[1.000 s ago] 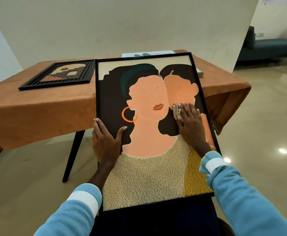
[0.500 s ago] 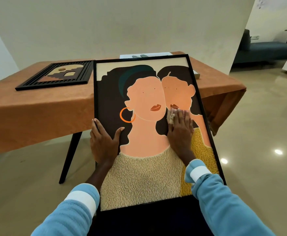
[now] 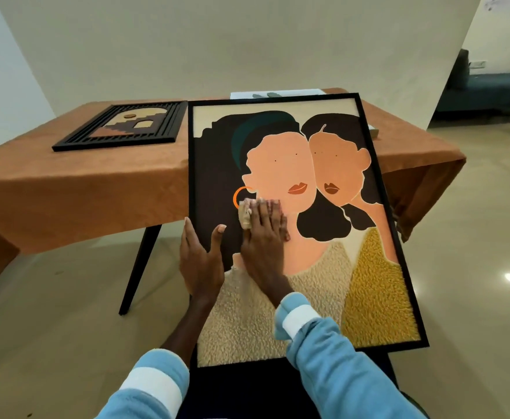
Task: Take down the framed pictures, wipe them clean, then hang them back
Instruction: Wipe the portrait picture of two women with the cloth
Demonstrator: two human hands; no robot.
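**Beige cloth (image 3: pixel 244 214) pressed flat under the right hand (image 3: pixel 264 237)**

The right hand lies palm-down with straight fingers on the front of the large framed picture (image 3: pixel 323 234) and pins the folded cloth beneath it. The cloth bulges out past the fingertips and on the thumb side. Nothing is clenched; the hand is spread and pressing. Just beyond its fingertips sits the painted orange hoop earring, and further off to its little-finger side are the two painted faces.

The left hand (image 3: pixel 201 261) sits right beside the right hand, almost touching its thumb side. Its fingers run straight up along the picture's black left bar and its thumb is splayed onto the front, so it braces the edge with a relaxed, unfolded hand.

The large picture slopes away from both wrists. Its lower end is near the blue sleeves (image 3: pixel 323 358), on something dark, and its upper end reaches over the near edge of the table (image 3: pixel 81 182), which is draped in orange cloth.

Well beyond the left hand's fingertips, a small framed picture (image 3: pixel 124 127) with a slatted black border lies flat on that table. Far past the right hand, a white-edged item (image 3: pixel 278 94) peeks out behind the large picture's top bar.
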